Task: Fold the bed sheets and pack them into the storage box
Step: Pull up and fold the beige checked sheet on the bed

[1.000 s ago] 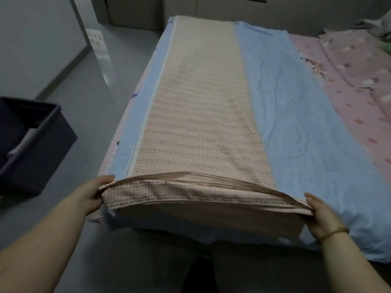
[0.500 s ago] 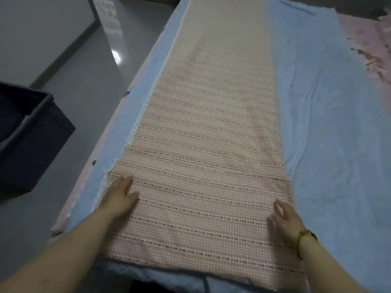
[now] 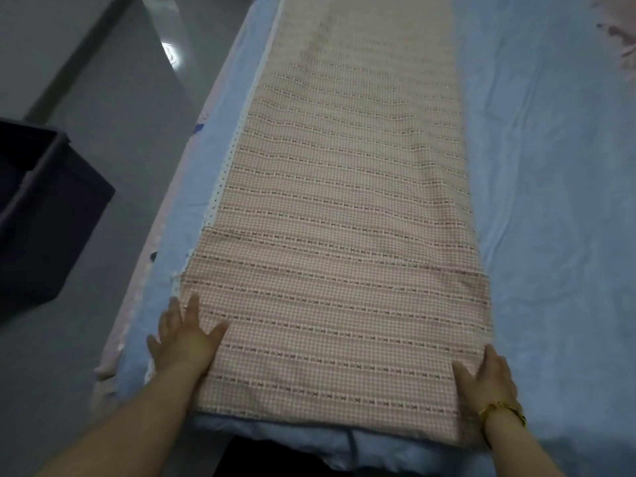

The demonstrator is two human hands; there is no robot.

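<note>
A pink checked sheet (image 3: 344, 270), folded into a long narrow strip, lies lengthwise down the bed on top of a light blue sheet (image 3: 550, 235). My left hand (image 3: 184, 335) lies flat with spread fingers on the strip's near left edge. My right hand (image 3: 485, 376), with a gold bracelet on the wrist, presses flat on the near right edge. The dark storage box (image 3: 44, 215) stands on the floor to the left of the bed, its top open.
Grey floor (image 3: 113, 115) runs along the bed's left side, with a wall and skirting at far left. A pink patterned cover (image 3: 623, 39) shows at the top right corner. The bed's near end is right in front of me.
A second ago both hands held the strip's near end lifted at the bed's edge. They laid it down flat, and both hands have since slid outward to the strip's side edges.
</note>
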